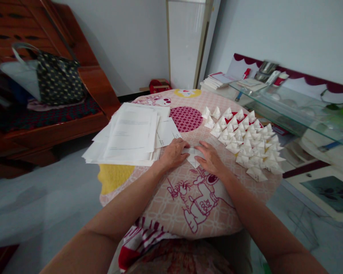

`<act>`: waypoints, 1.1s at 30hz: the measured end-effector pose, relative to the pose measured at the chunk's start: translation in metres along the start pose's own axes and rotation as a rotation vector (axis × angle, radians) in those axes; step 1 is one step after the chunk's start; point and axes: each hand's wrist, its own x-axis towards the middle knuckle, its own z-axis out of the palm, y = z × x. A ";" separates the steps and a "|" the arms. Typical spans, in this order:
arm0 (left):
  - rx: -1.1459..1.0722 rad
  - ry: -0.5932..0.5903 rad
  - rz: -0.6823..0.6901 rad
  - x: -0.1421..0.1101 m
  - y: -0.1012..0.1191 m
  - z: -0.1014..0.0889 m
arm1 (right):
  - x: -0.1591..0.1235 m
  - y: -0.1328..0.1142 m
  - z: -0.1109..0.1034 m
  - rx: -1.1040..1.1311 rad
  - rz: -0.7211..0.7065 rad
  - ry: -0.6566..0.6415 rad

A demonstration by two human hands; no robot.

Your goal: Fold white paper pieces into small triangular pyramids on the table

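The left hand, its grip too unclear to tell clamped from resting, and the right hand, its thumb and fingers spreading apart, are touching opposite sides of a small, folded white paper piece, which is lying on a round desk covered with pink patterned cloth. Left of the paper piece, a loose stack of white printed sheets is spreading; to its right, many pointed white folded-paper shapes are standing clustered, with a clear glass shelf jutting beyond them.
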 end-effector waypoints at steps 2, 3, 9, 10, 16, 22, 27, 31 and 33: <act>-0.022 0.004 -0.011 0.000 0.000 0.000 | 0.001 0.002 0.001 0.018 -0.009 0.013; -0.030 0.009 -0.015 0.000 0.000 0.000 | 0.001 0.003 0.002 0.029 -0.015 0.020; -0.056 0.060 -0.026 -0.002 0.000 -0.001 | 0.003 0.006 0.004 0.082 -0.017 0.059; -0.053 0.058 -0.033 -0.003 0.001 -0.001 | 0.003 0.006 0.004 0.089 -0.014 0.066; -0.021 0.047 -0.062 -0.004 0.004 -0.005 | 0.003 0.009 0.005 0.122 -0.025 0.085; 0.028 0.049 -0.047 -0.007 0.007 -0.006 | 0.002 0.008 0.006 0.116 -0.022 0.098; 0.050 0.072 -0.040 -0.010 0.010 -0.008 | 0.001 0.008 0.007 0.139 -0.034 0.113; 0.044 0.072 -0.050 -0.010 0.011 -0.008 | 0.002 0.008 0.006 0.159 -0.042 0.121; 0.025 0.069 -0.062 -0.009 0.010 -0.008 | 0.002 0.007 0.006 0.166 -0.042 0.122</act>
